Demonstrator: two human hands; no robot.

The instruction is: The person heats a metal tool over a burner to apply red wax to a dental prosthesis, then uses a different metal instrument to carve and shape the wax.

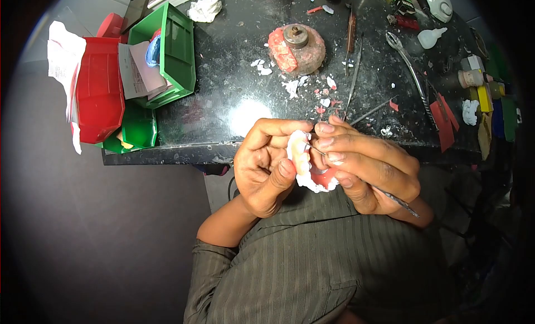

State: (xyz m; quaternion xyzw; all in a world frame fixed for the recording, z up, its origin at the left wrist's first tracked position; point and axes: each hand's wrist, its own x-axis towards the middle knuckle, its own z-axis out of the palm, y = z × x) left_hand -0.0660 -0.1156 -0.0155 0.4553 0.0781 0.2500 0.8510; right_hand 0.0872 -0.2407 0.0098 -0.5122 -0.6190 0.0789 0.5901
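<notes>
My left hand (259,167) is closed round a white plaster dental model (322,184), thumb on its outer side. Pink wax (327,178) lines part of the inside of the arch, and a yellowish patch shows along one side. My right hand (384,167) pinches a thin metal dental carver (399,201); its narrow tip reaches the inner side of the model, while the darker end sticks out below my palm. Both hands are close together in front of the bench edge, and the right fingers cover part of the model.
On the black bench (223,120) stands a wax-smeared spirit lamp (305,52), with white and pink scraps around it. Green bins (186,56) and a red bin (100,90) stand left. Long metal pliers (413,67), pink wax sheets (442,126) and a white squeeze bottle (430,39) lie right.
</notes>
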